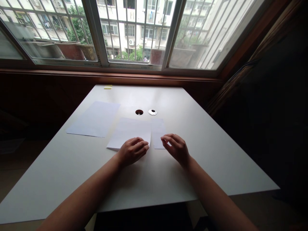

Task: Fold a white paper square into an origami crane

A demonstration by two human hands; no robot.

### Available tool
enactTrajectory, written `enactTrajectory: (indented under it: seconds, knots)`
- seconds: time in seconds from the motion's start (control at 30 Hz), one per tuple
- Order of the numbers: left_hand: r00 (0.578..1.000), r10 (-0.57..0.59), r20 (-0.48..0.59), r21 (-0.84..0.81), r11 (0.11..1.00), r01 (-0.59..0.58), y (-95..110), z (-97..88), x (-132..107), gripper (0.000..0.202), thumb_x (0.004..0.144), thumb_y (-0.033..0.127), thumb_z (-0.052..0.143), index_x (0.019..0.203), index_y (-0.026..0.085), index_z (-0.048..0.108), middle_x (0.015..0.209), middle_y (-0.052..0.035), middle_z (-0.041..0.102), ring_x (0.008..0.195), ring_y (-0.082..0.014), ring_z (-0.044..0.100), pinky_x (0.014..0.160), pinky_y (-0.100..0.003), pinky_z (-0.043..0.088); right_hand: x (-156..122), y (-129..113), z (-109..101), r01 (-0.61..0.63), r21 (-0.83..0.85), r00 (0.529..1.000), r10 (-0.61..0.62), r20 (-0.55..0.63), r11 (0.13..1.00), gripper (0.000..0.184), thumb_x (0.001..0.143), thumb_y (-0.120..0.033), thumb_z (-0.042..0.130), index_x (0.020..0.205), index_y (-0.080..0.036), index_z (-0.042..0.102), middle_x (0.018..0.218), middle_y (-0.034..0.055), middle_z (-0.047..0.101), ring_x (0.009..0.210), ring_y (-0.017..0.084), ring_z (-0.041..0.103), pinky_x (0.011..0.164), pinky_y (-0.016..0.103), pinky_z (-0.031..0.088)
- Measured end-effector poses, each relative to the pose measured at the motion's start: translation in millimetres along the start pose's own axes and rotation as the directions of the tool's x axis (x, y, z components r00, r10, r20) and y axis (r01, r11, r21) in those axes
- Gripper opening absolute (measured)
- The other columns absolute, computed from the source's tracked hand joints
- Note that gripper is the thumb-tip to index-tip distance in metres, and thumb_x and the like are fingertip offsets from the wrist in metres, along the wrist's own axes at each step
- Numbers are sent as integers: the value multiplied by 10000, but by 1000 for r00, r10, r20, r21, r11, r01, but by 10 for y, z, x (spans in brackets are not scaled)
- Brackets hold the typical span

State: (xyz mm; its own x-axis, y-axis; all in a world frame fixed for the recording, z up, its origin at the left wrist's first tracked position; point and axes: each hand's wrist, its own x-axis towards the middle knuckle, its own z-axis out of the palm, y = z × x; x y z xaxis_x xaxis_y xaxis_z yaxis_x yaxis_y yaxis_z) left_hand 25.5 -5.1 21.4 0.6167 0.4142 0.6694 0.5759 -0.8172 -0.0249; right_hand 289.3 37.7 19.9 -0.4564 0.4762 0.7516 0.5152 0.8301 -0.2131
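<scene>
My left hand (134, 149) is closed at the near right corner of a white sheet of paper (128, 131), its fingers curled over the edge. The sheet's right edge stands slightly raised, and its near left corner lifts a little off the table. My right hand (176, 147) is above a narrow strip of white paper (158, 128) beside the sheet. Its thumb and fingertips meet in a loose pinch; whether anything is between them is too small to tell. Part of the strip is hidden behind these fingers.
Another white sheet (93, 118) lies farther left on the white table (207, 166). Beyond the papers are a round cable hole (139, 112) and its round metal cover (152, 112). Yellow sticky strips (108, 87) lie at the far edge, below a barred window (134, 32).
</scene>
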Motion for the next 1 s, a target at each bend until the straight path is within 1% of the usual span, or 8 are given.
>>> enactTrajectory:
  seconds: [0.17, 0.27, 0.33, 0.47, 0.6, 0.8, 0.93, 1.0]
  knots:
    - [999, 3, 34, -66, 998, -1, 17, -5, 13, 121, 928, 223, 611, 1044, 202, 638, 1015, -61, 709, 928, -203, 653, 778, -355, 578, -10, 139, -13, -96, 43, 995, 96, 20, 994, 189, 921, -144, 601, 1072, -229, 677, 913, 57, 710, 789, 184, 670, 758, 349, 573]
    - [998, -65, 3, -102, 993, 65, 5, -17, 6, 126, 918, 206, 602, 1037, 203, 642, 1014, -69, 712, 914, -209, 649, 779, -365, 578, -22, 183, 1, -138, 26, 990, 138, 5, 990, 152, 919, -167, 617, 1041, -223, 688, 813, 38, 696, 726, 186, 650, 723, 355, 571]
    - [988, -150, -42, -117, 983, 144, -36, -27, -8, 145, 915, 165, 583, 1039, 208, 642, 1016, -68, 712, 917, -209, 647, 788, -368, 577, -29, 194, 11, -155, 19, 988, 154, 31, 988, 146, 924, -171, 611, 1032, -226, 692, 825, 41, 701, 754, 195, 656, 741, 367, 573]
    - [924, -358, -136, -110, 932, 345, -193, -57, -62, 186, 915, 122, 557, 1055, 209, 641, 1048, -66, 706, 982, -218, 646, 859, -395, 569, -43, 197, 49, -137, 2, 972, 134, 191, 991, 229, 917, -231, 644, 1144, -247, 671, 1110, 80, 701, 1007, 236, 662, 888, 428, 570]
    - [869, -469, -157, -62, 883, 465, -366, -80, -137, 204, 914, 132, 564, 1084, 209, 647, 1103, -72, 697, 1077, -245, 637, 957, -450, 540, -81, 252, 101, -112, -62, 939, 126, 320, 992, 338, 896, -322, 685, 1226, -259, 645, 1303, 102, 632, 1179, 277, 612, 974, 496, 543]
    - [824, -542, -163, -18, 837, 547, -524, -54, -247, 203, 917, 154, 568, 1093, 200, 657, 1151, -83, 695, 1163, -270, 617, 1018, -490, 512, -163, 469, 91, -137, -46, 935, 144, 325, 990, 249, 927, -276, 641, 1171, -264, 691, 1283, 76, 664, 1256, 274, 587, 1039, 504, 521]
    - [805, -582, -116, 32, 808, 589, -625, -68, -342, 189, 925, 199, 560, 1075, 195, 674, 1189, -87, 691, 1219, -285, 589, 1050, -505, 491, -238, 666, 2, -221, -48, 932, 226, 285, 974, 266, 939, -244, 600, 1180, -268, 708, 1274, 67, 681, 1256, 282, 593, 1052, 532, 513]
    - [793, -606, -68, 72, 790, 609, -676, -84, -395, 209, 931, 223, 545, 1088, 196, 681, 1223, -84, 682, 1266, -288, 558, 1085, -504, 464, -286, 778, -64, -293, -61, 907, 297, 299, 954, 281, 952, -262, 567, 1195, -278, 708, 1308, 54, 664, 1286, 283, 570, 1097, 540, 469]
